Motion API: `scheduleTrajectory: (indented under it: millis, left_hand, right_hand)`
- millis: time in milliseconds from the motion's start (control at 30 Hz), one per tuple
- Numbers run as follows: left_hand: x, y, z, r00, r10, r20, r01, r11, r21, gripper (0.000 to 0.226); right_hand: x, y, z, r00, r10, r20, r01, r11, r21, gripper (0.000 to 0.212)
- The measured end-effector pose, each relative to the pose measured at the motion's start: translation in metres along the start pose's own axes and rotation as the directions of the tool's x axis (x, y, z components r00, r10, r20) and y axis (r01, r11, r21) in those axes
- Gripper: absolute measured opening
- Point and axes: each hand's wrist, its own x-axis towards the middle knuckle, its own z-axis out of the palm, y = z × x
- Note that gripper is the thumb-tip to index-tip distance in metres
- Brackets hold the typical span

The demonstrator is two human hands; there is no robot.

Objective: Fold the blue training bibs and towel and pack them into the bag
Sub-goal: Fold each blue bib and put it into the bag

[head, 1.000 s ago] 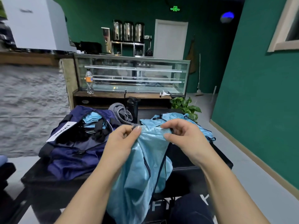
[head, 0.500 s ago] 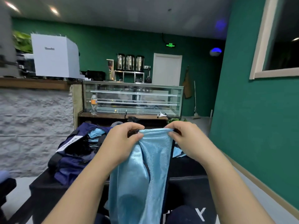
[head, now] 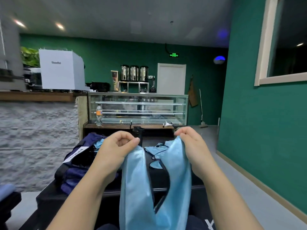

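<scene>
bib (head: 136, 188) hangs between both hands, left hand (head: 116, 151) and right hand (head: 191, 146) each pinching a top corner in curled fingers above the worktop (head: 166, 180).

Light blue bib (head: 137, 188) with dark trim, navy bag (head: 74, 176), black table (head: 176, 183), green wall (head: 259, 130)

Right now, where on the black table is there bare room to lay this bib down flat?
Bare black table shows between the held bib and the loose bibs farther back, running out to the right edge. The left side is crowded by the navy bag.
</scene>
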Motion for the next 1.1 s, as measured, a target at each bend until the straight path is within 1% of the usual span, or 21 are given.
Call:
scheduleTrajectory:
  millis: [67, 100, 167, 200, 267, 333, 367, 433, 467, 533, 567, 600, 667, 733, 767, 867, 900, 967, 1000, 1033, 1100]
  left_hand:
    - [-0.001, 0.003, -0.002, 0.999, -0.03, -0.023, 0.025, 0.979, -0.202, 0.015]
    - [-0.002, 0.004, -0.002, 0.999, -0.036, -0.027, 0.027, 0.964, -0.265, 0.019]
    - [-0.004, 0.007, -0.001, 1.0, -0.027, -0.012, 0.021, 0.939, -0.344, 0.027]
    - [-0.005, 0.009, -0.001, 1.0, -0.02, 0.002, 0.019, 0.925, -0.38, 0.031]
    - [-0.008, 0.012, 0.0, 0.999, -0.015, 0.033, 0.029, 0.888, -0.459, 0.039]
    - [-0.01, 0.015, 0.001, 0.998, -0.018, 0.066, 0.049, 0.853, -0.519, 0.049]
    - [-0.01, 0.016, 0.001, 0.997, -0.018, 0.08, 0.058, 0.842, -0.536, 0.049]
    - [-0.01, 0.017, 0.0, 0.994, -0.017, 0.108, 0.075, 0.831, -0.552, 0.041]
    - [-0.011, 0.018, -0.001, 0.992, -0.019, 0.125, 0.086, 0.826, -0.556, 0.038]
    - [-0.011, 0.016, -0.004, 0.988, -0.027, 0.155, 0.112, 0.812, -0.573, 0.037]
    - [-0.011, 0.016, -0.005, 0.986, -0.026, 0.167, 0.119, 0.807, -0.579, 0.038]
    - [-0.011, 0.017, -0.007, 0.984, -0.02, 0.177, 0.12, 0.807, -0.579, 0.036]
    - [-0.012, 0.019, -0.008, 0.981, -0.002, 0.193, 0.113, 0.816, -0.567, 0.031]
    - [-0.012, 0.021, -0.008, 0.984, -0.002, 0.18, 0.097, 0.847, -0.523, 0.029]
    - [-0.011, 0.02, -0.007, 0.986, -0.01, 0.169, 0.095, 0.86, -0.502, 0.024]
    - [-0.006, 0.012, -0.004, 0.979, -0.1, 0.175, 0.167, 0.892, -0.42, 0.014]
    - [-0.004, 0.008, -0.002, 0.968, -0.143, 0.208, 0.215, 0.899, -0.381, 0.014]
    - [-0.004, 0.001, 0.0, 0.928, -0.247, 0.28, 0.325, 0.903, -0.282, 0.035]
    - [-0.006, 0.0, 0.003, 0.911, -0.282, 0.3, 0.36, 0.9, -0.246, 0.038]
    - [-0.007, 0.0, 0.006, 0.906, -0.291, 0.307, 0.365, 0.905, -0.218, 0.037]
    - [-0.008, -0.003, 0.012, 0.935, -0.241, 0.262, 0.297, 0.934, -0.201, 0.029]
  right_hand:
    - [-0.002, 0.0, 0.002, 0.995, 0.057, 0.081, -0.054, 0.998, -0.041, 0.034]
    - [-0.003, 0.001, 0.004, 0.986, 0.087, 0.14, -0.074, 0.993, -0.093, 0.034]
    - [-0.008, 0.003, 0.01, 0.947, 0.178, 0.269, -0.122, 0.969, -0.215, 0.03]
    - [-0.011, 0.005, 0.013, 0.92, 0.223, 0.323, -0.146, 0.958, -0.245, 0.03]
    - [-0.013, 0.009, 0.02, 0.876, 0.278, 0.393, -0.197, 0.952, -0.235, 0.042]
    - [-0.013, 0.01, 0.027, 0.873, 0.292, 0.39, -0.249, 0.955, -0.159, 0.051]
    - [-0.012, 0.011, 0.03, 0.883, 0.295, 0.364, -0.274, 0.955, -0.11, 0.052]
    - [-0.007, 0.012, 0.033, 0.891, 0.326, 0.318, -0.339, 0.941, -0.014, 0.055]
    - [-0.006, 0.011, 0.033, 0.877, 0.343, 0.335, -0.381, 0.923, 0.051, 0.057]
    - [-0.008, 0.004, 0.032, 0.823, 0.349, 0.448, -0.472, 0.859, 0.197, 0.056]
    - [-0.009, 0.0, 0.031, 0.802, 0.34, 0.49, -0.505, 0.825, 0.254, 0.051]
    - [-0.01, -0.003, 0.031, 0.801, 0.324, 0.503, -0.514, 0.803, 0.301, 0.043]
    - [-0.01, -0.004, 0.029, 0.831, 0.264, 0.49, -0.472, 0.8, 0.371, 0.029]
    - [-0.007, -0.001, 0.028, 0.876, 0.194, 0.442, -0.389, 0.826, 0.408, 0.026]
    - [-0.005, 0.0, 0.027, 0.897, 0.164, 0.41, -0.346, 0.837, 0.423, 0.026]
    - [-0.001, 0.003, 0.027, 0.944, 0.122, 0.307, -0.265, 0.835, 0.482, 0.02]
    - [0.0, 0.003, 0.026, 0.954, 0.115, 0.278, -0.244, 0.839, 0.487, 0.017]
    - [0.001, 0.002, 0.024, 0.962, 0.095, 0.258, -0.212, 0.852, 0.478, 0.014]
    - [0.0, 0.001, 0.024, 0.962, 0.082, 0.262, -0.199, 0.865, 0.46, 0.014]
    - [-0.001, 0.001, 0.024, 0.96, 0.069, 0.271, -0.187, 0.878, 0.441, 0.014]
    - [-0.002, 0.002, 0.024, 0.955, 0.04, 0.295, -0.158, 0.907, 0.389, 0.014]
